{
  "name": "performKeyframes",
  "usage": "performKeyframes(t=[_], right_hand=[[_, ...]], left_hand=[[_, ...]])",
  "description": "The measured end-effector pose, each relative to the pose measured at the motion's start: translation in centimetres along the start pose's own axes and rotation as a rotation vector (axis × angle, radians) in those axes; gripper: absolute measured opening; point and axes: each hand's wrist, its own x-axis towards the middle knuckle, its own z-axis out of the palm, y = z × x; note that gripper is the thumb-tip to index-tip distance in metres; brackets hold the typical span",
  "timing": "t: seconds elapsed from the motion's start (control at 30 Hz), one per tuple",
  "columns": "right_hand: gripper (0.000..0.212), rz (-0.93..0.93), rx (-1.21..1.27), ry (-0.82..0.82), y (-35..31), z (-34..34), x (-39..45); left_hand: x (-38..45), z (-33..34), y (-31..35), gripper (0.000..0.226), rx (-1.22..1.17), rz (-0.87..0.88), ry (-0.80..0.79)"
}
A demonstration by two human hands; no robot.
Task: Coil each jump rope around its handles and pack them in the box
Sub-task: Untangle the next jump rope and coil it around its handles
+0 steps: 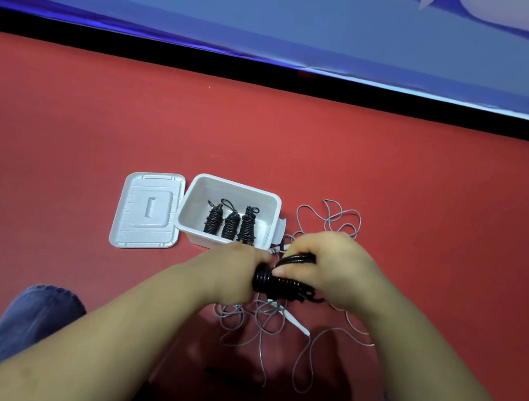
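Both hands meet over a red floor (95,127), clamped on one black jump rope (282,280) held just in front of the box. The left hand (232,269) grips the left end of the bundle, its fingers curled round it. The right hand (339,266) pinches the black cord, with several loops showing between its fingers and the coiled part below. The coils already sit tight around the handles, which are themselves hidden under the cord and the hands.

One white box (271,201) stands open on the floor, just beyond the hands. Inside it lie three coiled black ropes (231,223), side by side, each wound into a compact bundle with a small loop at its far end. One white lid (148,210) lies flat on the floor, touching or nearly touching the left side of the box.

A tangle of loose grey rope (339,221) spreads over the floor to the right of the box and near the person, under the hands; how many ropes it holds cannot be counted. One white handle (296,323) shows among the near loops. A knee in blue cloth (44,308) sits at the near left.
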Motion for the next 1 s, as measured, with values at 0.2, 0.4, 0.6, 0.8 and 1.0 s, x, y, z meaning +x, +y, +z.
performKeyframes(t=[0.2, 0.4, 0.6, 0.8, 1.0], right_hand=[[0.026, 0.158, 0.581, -0.187, 2.1, -1.3, -0.2], [0.026, 0.314, 1.258, -0.212, 1.4, -1.8, 0.1], [0.023, 0.288, 1.235, -0.078, 0.7, -1.5, 0.7], [0.015, 0.28, 1.429, -0.166, 0.6, -1.5, 1.0], [0.016, 0.183, 0.883, 0.064, 0.0, 0.9, 1.2]], left_hand=[[-0.4, -0.8, 0.3, 0.032, -0.306, 0.187, -0.085], [-1.0, -3.5, 1.2, 0.03, -0.789, 0.165, -0.043], [-0.4, -3.9, 0.5, 0.03, -1.018, 0.014, 0.031], [0.1, -3.8, 0.6, 0.019, -1.195, -0.087, 0.025], [0.6, -2.6, 0.7, 0.027, -1.071, -0.215, 0.107]])
